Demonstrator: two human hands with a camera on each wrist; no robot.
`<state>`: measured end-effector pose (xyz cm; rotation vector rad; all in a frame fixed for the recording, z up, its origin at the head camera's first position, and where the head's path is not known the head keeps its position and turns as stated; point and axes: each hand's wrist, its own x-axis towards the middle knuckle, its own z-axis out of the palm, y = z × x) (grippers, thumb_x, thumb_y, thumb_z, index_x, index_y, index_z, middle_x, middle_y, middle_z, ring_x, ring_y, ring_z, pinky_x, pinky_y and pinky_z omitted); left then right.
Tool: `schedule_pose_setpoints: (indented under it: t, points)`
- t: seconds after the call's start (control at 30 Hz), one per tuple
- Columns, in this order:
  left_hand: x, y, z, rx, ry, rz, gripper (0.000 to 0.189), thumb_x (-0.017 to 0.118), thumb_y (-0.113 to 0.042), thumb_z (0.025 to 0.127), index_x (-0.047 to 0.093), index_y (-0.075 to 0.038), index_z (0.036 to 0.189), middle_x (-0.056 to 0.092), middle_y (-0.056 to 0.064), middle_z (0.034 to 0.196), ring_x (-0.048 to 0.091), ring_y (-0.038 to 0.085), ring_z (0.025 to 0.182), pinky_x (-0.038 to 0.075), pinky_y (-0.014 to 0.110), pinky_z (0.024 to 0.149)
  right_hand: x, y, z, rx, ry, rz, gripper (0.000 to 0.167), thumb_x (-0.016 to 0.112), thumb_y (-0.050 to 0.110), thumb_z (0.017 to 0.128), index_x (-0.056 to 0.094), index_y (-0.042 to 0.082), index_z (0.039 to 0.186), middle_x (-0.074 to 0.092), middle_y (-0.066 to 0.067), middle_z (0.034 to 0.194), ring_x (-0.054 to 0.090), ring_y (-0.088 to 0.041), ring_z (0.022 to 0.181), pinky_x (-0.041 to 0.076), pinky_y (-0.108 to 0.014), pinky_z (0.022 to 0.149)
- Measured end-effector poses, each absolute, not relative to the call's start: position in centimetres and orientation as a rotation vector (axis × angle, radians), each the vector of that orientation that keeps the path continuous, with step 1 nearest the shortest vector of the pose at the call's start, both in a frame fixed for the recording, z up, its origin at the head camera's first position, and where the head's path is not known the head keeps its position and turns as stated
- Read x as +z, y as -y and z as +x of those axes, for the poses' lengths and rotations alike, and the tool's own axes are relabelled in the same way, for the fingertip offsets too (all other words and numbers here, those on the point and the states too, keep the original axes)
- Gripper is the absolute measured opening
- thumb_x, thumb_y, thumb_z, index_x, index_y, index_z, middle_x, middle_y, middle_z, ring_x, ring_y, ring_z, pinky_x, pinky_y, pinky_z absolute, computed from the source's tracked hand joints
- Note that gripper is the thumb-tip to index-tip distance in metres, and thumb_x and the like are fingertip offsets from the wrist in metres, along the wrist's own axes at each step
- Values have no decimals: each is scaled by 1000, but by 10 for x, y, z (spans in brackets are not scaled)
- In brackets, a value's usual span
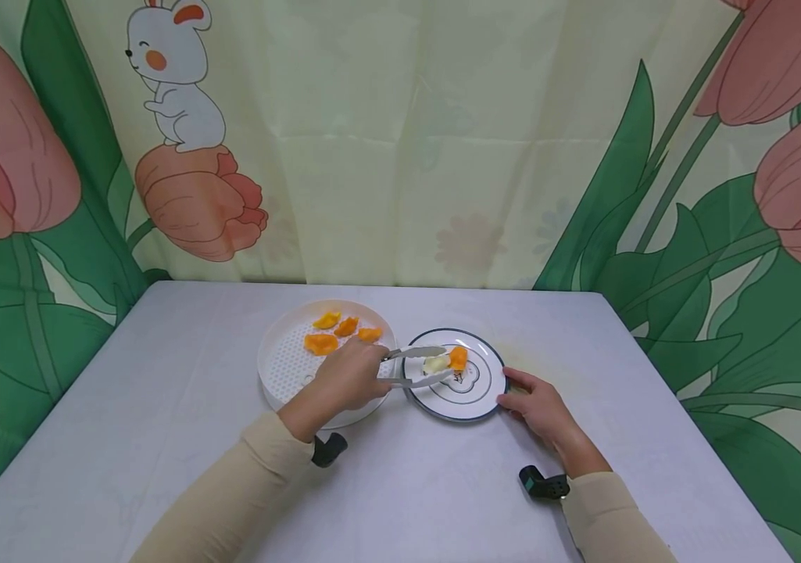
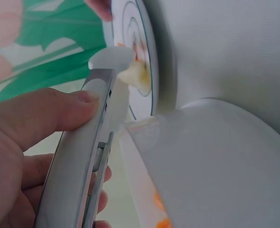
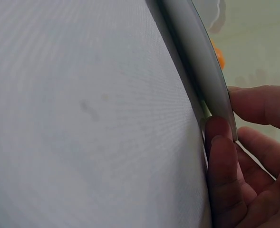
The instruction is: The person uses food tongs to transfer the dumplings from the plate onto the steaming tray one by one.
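Note:
My left hand (image 1: 351, 374) grips metal tongs (image 2: 71, 166) whose pale, broad tips reach over a white plate (image 1: 466, 408) with dark rings. Between and beside the tips are a pale yellow piece (image 1: 435, 364) and an orange piece (image 1: 459, 358), both looking like food. In the left wrist view the pale piece (image 2: 139, 76) shows just past one tip; I cannot tell whether the tongs pinch it. My right hand (image 1: 537, 403) holds the plate's right rim, thumb on one side and fingertips (image 3: 223, 152) under the edge.
Left of the plate stands a round white tray (image 1: 277, 360) with a perforated base, partly covered by my left forearm. Several yellow and orange pieces (image 1: 320, 344) lie in its far half. A white cloth covers the table (image 1: 182, 407); a printed curtain (image 1: 386, 156) hangs behind it.

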<state>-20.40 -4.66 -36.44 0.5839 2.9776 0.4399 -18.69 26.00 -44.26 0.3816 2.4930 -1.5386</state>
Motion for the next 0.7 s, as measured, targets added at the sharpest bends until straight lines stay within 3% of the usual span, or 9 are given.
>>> schedule_pose_setpoints:
  t: [0.5,0.7]
  points:
    - [-363,51,-202,500,-3022,632,32,82,-22,83,74,-8,111,58,-3,74,52,18,72,46,25,58,-444,-261,-187,-1543,-2490,378,64,66,12,95,40,7,153,28,-21,160,36,-36,135,47,-39,98]
    - [-353,66,-199,549,-3043,595,35,82,-22,84,73,-9,115,66,1,90,54,21,80,47,29,58,-444,-261,-187,-1546,-2486,377,64,66,12,95,40,7,153,27,-21,160,35,-37,137,45,-43,101]
